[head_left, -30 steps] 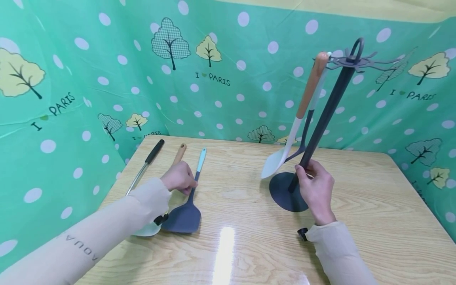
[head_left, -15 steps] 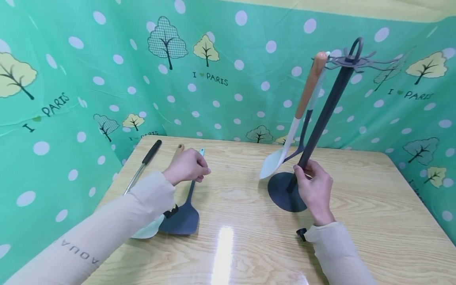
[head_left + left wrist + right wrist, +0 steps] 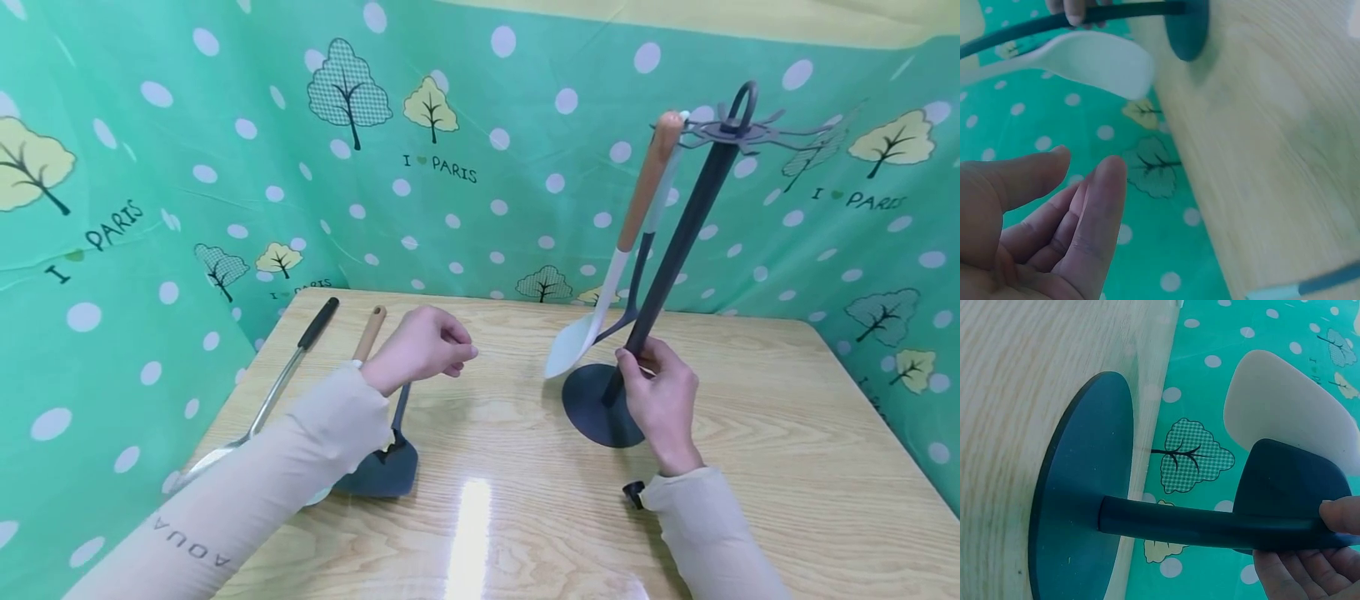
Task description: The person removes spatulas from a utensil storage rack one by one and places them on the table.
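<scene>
My left hand [image 3: 423, 348] hovers over the table's left side, holding nothing. In the left wrist view its thumb and forefinger are apart and the fingers are loosely bent. Below its forearm lies a dark turner [image 3: 390, 473], its handle mostly hidden. My right hand [image 3: 663, 404] grips the lower pole of a black utensil stand [image 3: 686, 233], fingers and thumb around it. From the stand's hooked top hang a white spatula [image 3: 573, 340] with a wooden handle and, behind it, a dark utensil [image 3: 1288, 481] with a pale handle.
A metal-shafted utensil [image 3: 279, 386] with a black handle lies at the table's left. Beside it, a wooden-handled utensil [image 3: 369, 332] is partly covered by my left sleeve. The wooden table [image 3: 510, 433] meets a green dotted cloth [image 3: 480, 208] behind.
My left hand has lifted from beside the dark turner and moved right and away from me, with nothing in it. My right hand keeps its grip on the stand.
</scene>
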`<state>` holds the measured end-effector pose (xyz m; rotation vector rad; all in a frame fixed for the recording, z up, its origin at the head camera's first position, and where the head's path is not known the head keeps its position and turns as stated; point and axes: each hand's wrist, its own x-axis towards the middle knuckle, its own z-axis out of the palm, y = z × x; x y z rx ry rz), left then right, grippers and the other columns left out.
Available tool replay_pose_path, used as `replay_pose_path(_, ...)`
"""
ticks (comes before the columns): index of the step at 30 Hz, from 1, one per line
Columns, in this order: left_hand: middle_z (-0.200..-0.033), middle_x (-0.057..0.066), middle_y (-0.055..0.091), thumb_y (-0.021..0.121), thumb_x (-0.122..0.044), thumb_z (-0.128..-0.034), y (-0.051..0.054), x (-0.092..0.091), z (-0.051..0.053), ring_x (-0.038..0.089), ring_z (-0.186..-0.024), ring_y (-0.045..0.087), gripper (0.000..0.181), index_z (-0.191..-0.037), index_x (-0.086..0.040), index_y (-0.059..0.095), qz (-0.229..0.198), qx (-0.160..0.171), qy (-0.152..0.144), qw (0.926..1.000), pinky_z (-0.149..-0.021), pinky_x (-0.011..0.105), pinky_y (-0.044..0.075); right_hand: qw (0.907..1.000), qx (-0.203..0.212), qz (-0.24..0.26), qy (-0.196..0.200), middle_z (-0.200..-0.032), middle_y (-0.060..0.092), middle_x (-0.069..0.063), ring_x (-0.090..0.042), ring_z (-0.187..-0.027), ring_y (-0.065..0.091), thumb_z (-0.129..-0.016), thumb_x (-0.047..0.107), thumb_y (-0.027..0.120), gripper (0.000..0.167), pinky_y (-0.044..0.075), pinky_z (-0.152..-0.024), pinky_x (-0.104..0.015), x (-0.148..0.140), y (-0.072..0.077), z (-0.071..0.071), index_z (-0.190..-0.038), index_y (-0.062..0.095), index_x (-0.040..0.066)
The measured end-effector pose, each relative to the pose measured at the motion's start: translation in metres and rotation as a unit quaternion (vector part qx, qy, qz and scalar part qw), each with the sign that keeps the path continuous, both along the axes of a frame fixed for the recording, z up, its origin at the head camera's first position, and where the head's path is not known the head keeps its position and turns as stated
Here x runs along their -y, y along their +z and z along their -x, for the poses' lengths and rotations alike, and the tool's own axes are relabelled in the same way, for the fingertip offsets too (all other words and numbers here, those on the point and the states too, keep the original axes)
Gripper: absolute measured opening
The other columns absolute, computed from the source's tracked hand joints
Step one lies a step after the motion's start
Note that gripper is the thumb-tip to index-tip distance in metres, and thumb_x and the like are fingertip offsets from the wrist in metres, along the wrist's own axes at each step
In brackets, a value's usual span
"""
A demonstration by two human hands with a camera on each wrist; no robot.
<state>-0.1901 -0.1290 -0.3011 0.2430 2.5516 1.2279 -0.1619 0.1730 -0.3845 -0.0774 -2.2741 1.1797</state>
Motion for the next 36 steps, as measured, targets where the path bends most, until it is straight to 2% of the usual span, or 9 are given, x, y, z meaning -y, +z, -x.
replay_pose_path(7, -0.082, 0.009, 0.068, 0.071, -0.015, -0.0873, 0.007, -0.019, -0.004, 0.019, -0.068, 0.069, 0.011, -0.092, -0.006, 0.071, -0.04, -0.006, -0.002, 0.9992, -0.066, 0.029, 0.057, 1.0, 0.006, 0.005, 0.001, -0.094, 0.068, -0.013, -0.026, -0.088, 0.069, -0.091, 0.019, 0.064, 0.023, 0.056, -0.078, -0.045, 0.0, 0.001, 0.0, -0.106, 0.067, 0.001)
replay_pose_path(13, -0.082, 0.008, 0.068, 0.071, -0.016, -0.0867, 0.009, -0.034, -0.006, 0.019, -0.067, 0.069, 0.014, -0.095, -0.005, 0.07, -0.07, -0.005, -0.003, 0.9975, -0.064, 0.028, 0.057, 1.0, 0.007, 0.005, 0.002, -0.094, 0.068, -0.014, -0.027, -0.088, 0.068, -0.092, 0.019, 0.064, 0.023, 0.056, -0.078, -0.046, 0.001, 0.0, 0.0, -0.106, 0.067, 0.001)
replay_pose_path(19, -0.083, 0.01, 0.069, 0.072, -0.014, -0.0864, 0.011, -0.048, -0.007, 0.018, -0.066, 0.069, 0.012, -0.094, -0.004, 0.07, -0.088, -0.021, -0.006, 0.9959, -0.064, 0.028, 0.057, 1.0, 0.007, 0.006, -0.001, -0.094, 0.068, -0.014, -0.027, -0.088, 0.069, -0.091, 0.018, 0.064, 0.022, 0.056, -0.078, -0.046, 0.001, 0.0, 0.0, -0.105, 0.067, 0.001)
replay_pose_path(27, -0.078, 0.005, 0.068, 0.071, -0.013, -0.0867, 0.011, -0.067, -0.007, 0.016, -0.063, 0.068, 0.013, -0.095, -0.003, 0.07, -0.116, -0.076, -0.022, 0.9902, -0.061, 0.03, 0.057, 0.9999, 0.012, 0.007, -0.001, -0.092, 0.068, -0.012, -0.025, -0.088, 0.068, -0.091, 0.019, 0.064, 0.022, 0.056, -0.078, -0.044, 0.001, 0.001, 0.001, -0.105, 0.067, 0.003)
replay_pose_path(32, -0.081, 0.003, 0.068, 0.071, -0.013, -0.0864, 0.01, -0.078, -0.008, 0.013, -0.064, 0.068, 0.016, -0.099, -0.002, 0.07, -0.136, -0.125, -0.028, 0.9824, -0.059, 0.027, 0.056, 0.9999, 0.011, 0.008, 0.001, -0.093, 0.068, -0.012, -0.025, -0.088, 0.068, -0.091, 0.019, 0.064, 0.023, 0.056, -0.078, -0.045, 0.001, 0.0, 0.0, -0.105, 0.067, 0.002)
replay_pose_path(36, -0.085, 0.002, 0.068, 0.072, -0.015, -0.0861, 0.01, -0.086, -0.007, 0.009, -0.07, 0.065, 0.019, -0.101, -0.004, 0.07, -0.138, -0.171, -0.035, 0.9749, -0.063, 0.021, 0.054, 1.0, 0.006, 0.008, 0.0, -0.092, 0.068, -0.013, -0.026, -0.088, 0.069, -0.091, 0.019, 0.065, 0.022, 0.056, -0.078, -0.044, 0.001, 0.001, 0.0, -0.105, 0.067, 0.002)
